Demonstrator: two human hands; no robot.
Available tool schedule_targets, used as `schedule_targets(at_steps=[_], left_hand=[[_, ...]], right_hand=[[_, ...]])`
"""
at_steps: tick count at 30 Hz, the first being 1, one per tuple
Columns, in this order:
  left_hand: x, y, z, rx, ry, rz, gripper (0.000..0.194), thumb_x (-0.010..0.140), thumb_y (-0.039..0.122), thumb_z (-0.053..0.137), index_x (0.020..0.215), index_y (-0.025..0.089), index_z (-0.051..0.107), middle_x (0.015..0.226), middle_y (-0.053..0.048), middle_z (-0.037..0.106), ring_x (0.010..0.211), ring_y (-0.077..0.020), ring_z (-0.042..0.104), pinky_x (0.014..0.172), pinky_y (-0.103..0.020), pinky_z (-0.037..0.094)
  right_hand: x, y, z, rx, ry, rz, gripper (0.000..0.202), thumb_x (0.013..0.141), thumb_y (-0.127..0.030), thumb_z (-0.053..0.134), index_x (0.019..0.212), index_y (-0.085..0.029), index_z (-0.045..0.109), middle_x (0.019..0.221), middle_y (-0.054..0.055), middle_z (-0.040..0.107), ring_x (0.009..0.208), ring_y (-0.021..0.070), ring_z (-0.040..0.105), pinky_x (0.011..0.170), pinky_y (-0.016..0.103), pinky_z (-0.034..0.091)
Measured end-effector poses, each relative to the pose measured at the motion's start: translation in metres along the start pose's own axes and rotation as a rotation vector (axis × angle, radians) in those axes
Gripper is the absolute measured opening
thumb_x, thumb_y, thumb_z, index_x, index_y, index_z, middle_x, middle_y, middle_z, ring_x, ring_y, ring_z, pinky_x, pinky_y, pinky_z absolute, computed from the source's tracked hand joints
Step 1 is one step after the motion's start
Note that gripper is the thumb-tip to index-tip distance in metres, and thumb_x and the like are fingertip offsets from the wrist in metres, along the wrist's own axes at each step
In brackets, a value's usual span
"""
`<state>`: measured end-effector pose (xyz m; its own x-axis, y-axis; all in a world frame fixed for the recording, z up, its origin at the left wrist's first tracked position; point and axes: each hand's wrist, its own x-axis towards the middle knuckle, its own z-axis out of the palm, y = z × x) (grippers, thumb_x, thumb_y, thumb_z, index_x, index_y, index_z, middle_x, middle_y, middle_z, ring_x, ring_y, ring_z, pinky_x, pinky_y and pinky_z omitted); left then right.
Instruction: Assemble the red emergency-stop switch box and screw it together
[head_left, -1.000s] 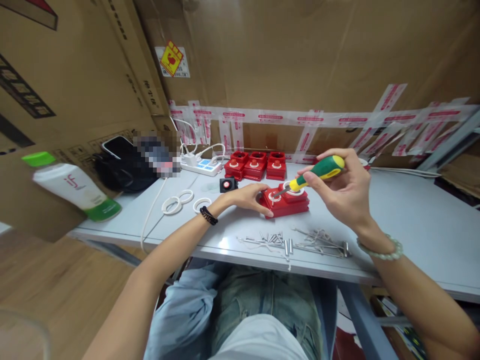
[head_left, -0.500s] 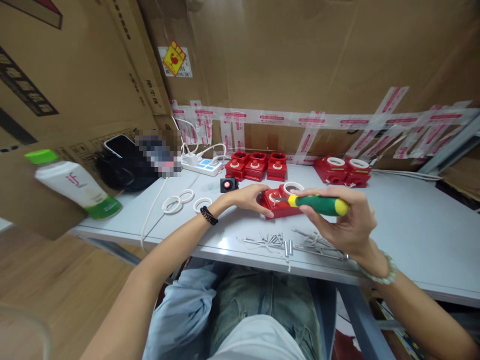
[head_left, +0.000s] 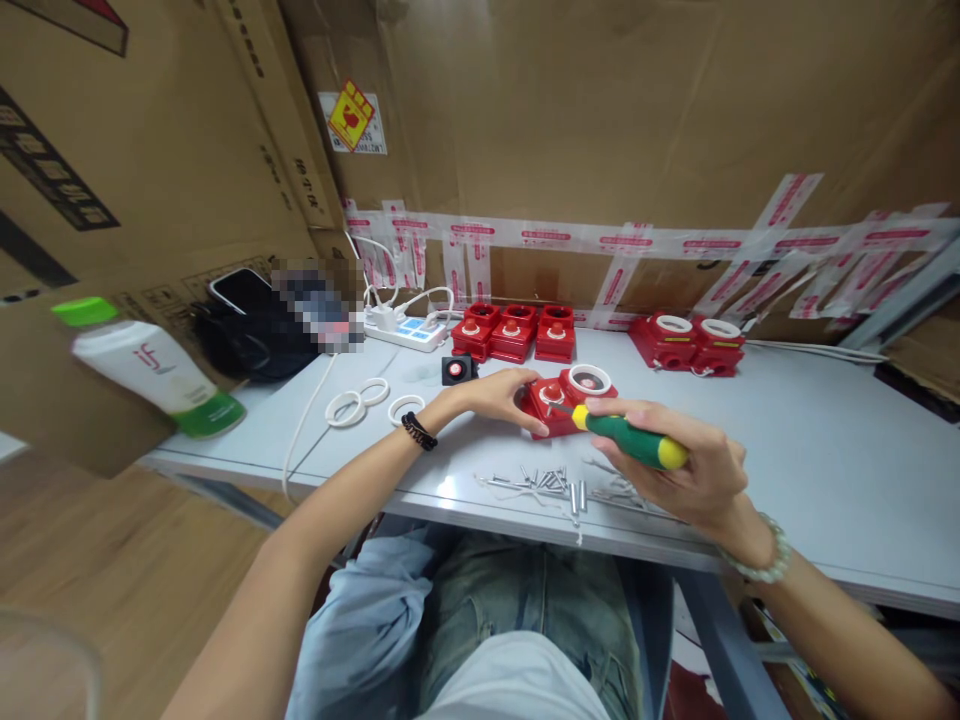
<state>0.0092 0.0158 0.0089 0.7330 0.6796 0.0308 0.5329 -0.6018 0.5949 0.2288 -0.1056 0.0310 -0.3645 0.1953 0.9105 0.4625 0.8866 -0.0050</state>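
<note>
My left hand (head_left: 504, 398) grips the left end of a red housing (head_left: 564, 420) that lies on the table. At the housing's right end is a white ring (head_left: 592, 379); its left part carries a round raised fitting. My right hand (head_left: 686, 460) is closed around a screwdriver (head_left: 634, 436) with a green and yellow handle. The screwdriver's shaft points left, its tip at or just above the housing near the round fitting; contact I cannot make out. Loose metal screws and pins (head_left: 551, 480) lie in front of the housing, partly behind my right hand.
Several red housings (head_left: 513, 338) stand at the back, with two more (head_left: 686, 345) at back right. White rings (head_left: 346, 409) and a small black part (head_left: 456, 370) lie left. A power strip (head_left: 409, 333), a bottle (head_left: 161, 375) and cardboard boxes (head_left: 562, 120) border the table.
The screwdriver's handle has swung down and slightly left with my right hand, uncovering more of the white ring. My left hand stays on the red housing.
</note>
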Motion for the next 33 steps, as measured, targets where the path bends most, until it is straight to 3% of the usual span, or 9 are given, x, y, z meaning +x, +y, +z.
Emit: schedule_targets(at_steps=[13,26,30,33], left_hand=[[-0.001,0.001,0.000,-0.007,0.008,0.029,0.070,0.063,0.061,0.078,0.116,0.020,0.059,0.117,-0.008,0.064,0.103,-0.0261,0.060,0.086,-0.034,0.046],[-0.001,0.003,-0.001,0.002,-0.005,0.001,0.075,0.062,0.060,0.079,0.119,0.018,0.058,0.117,-0.010,0.064,0.102,-0.0266,0.060,0.084,-0.034,0.046],[0.001,0.000,0.000,-0.002,-0.012,0.041,0.074,0.063,0.060,0.078,0.119,0.017,0.058,0.113,-0.009,0.065,0.097,-0.0243,0.060,0.080,-0.032,0.045],[0.001,-0.001,0.000,0.026,-0.015,0.059,0.068,0.065,0.064,0.076,0.112,0.018,0.059,0.107,-0.007,0.064,0.092,-0.0224,0.058,0.077,-0.031,0.044]], right_hand=[[-0.003,0.005,0.000,-0.100,0.055,0.040,0.055,0.075,-0.020,0.078,0.123,-0.026,0.052,0.088,0.004,0.078,0.075,0.0221,0.076,0.058,0.030,0.061],[0.009,0.008,-0.001,-0.043,0.046,0.104,0.047,0.076,-0.021,0.077,0.115,-0.030,0.054,0.087,0.001,0.076,0.076,0.0210,0.074,0.067,0.035,0.062],[0.021,0.014,-0.001,0.102,-0.011,0.278,0.042,0.076,-0.020,0.077,0.111,-0.027,0.054,0.090,0.001,0.072,0.079,0.0184,0.072,0.068,0.030,0.061],[0.039,0.018,0.003,0.127,-0.070,0.437,0.034,0.079,-0.027,0.074,0.106,-0.024,0.054,0.082,-0.001,0.067,0.069,0.0148,0.068,0.058,0.026,0.056]])
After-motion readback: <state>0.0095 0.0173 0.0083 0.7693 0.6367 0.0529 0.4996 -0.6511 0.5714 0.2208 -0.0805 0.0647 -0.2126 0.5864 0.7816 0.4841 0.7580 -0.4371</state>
